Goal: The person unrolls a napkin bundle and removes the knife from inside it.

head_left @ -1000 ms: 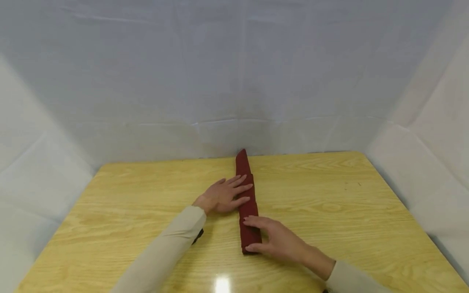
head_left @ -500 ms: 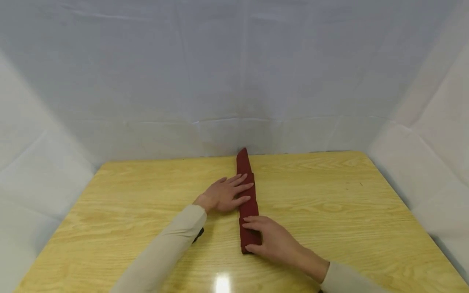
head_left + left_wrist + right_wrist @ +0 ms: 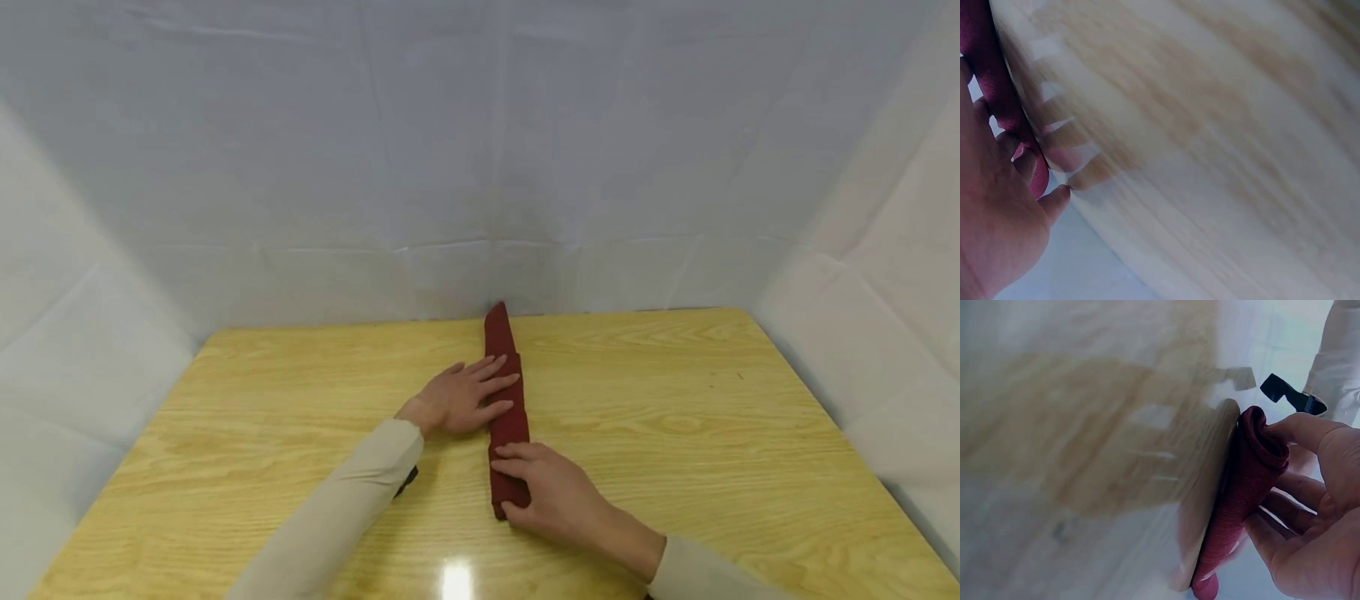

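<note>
In the head view, your left hand (image 3: 459, 402) covers part of the dark red rolled cloth (image 3: 510, 429), and your right hand (image 3: 561, 493) hides the right side of its near end. Your long beige sleeves (image 3: 337, 500) run off the bottom edge, as does the yellow wood-grain tabletop (image 3: 637, 417). A small black object (image 3: 406, 482) is mostly behind your left forearm; you cannot tell what it is. The dark specks (image 3: 726, 380) toward the right are too small to identify. Your left wrist view cuts off cloth and hand at the left, with the wood grain blurred. Your right wrist view crops that hand at the right edge.
</note>
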Demonstrator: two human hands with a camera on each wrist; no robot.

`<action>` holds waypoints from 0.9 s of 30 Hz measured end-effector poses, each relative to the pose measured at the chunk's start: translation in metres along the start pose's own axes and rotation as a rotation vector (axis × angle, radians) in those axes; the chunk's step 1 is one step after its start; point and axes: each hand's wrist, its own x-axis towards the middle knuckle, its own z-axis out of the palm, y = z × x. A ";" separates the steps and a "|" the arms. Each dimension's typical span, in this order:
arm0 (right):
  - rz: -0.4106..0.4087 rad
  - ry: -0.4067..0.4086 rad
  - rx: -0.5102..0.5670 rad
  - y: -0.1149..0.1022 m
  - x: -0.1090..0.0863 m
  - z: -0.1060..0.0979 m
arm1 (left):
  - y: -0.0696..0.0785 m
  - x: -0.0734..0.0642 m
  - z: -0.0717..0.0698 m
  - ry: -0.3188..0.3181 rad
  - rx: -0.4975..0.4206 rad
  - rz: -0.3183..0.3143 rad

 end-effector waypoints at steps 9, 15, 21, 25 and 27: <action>0.016 0.030 -0.041 -0.004 0.003 0.003 | 0.000 -0.001 0.001 0.003 -0.002 -0.001; 0.027 0.063 -0.036 -0.004 0.003 0.004 | -0.001 0.000 0.001 0.009 0.007 0.000; 0.051 0.052 0.060 -0.001 0.001 0.002 | -0.002 0.000 0.003 0.005 0.004 -0.003; 0.060 0.041 0.102 0.000 0.002 0.001 | -0.002 0.000 0.004 0.008 -0.002 0.004; 0.067 0.036 0.116 0.001 0.002 0.000 | -0.002 0.001 0.004 0.009 -0.003 0.007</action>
